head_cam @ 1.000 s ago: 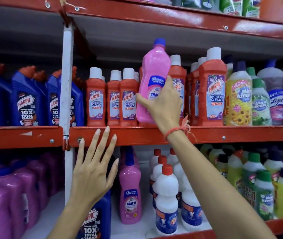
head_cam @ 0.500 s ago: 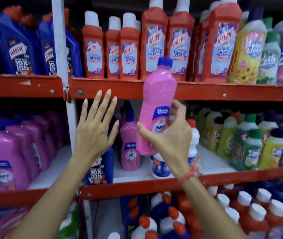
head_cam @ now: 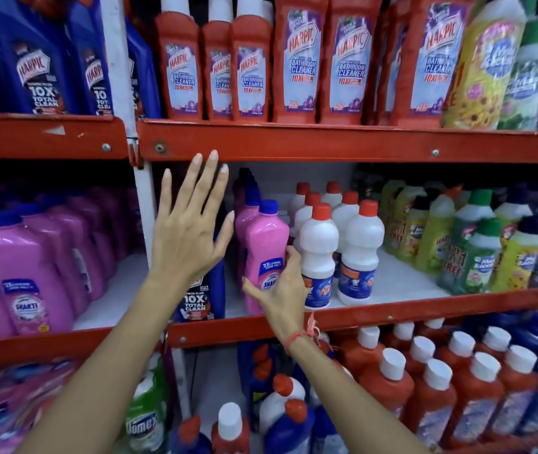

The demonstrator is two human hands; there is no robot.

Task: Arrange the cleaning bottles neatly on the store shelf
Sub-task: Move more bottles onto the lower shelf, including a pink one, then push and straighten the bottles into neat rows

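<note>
Head-camera view shows a red steel shelving unit packed with cleaning products, and the middle tier is where the work is. From where I stand, the step in hand looks like seating one bottle into the gap at the left end of that tier.

To do it well, I'd say keep the bottle upright, slide its base fully back onto the white shelf board, line it up in front of the matching pink bottle behind it, and turn the label square to the front. It should not nudge the white plastic bottles with red caps just to its right, which would tip easily.

The tall pink plastic bottle with a blue cap stands upright, or very nearly, at the front edge of the tier, between a dark blue Harpic bottle and the white ones. Whether its base is resting on the board I cannot tell.

The right hand is wrapped round the lower half of the pink bottle, thumb across the label, fingers curled round the far side, so most of the bottle rises above the grasp.

The left hand is spread flat with nothing in it, raised just left of the bottle without touching it.
</note>
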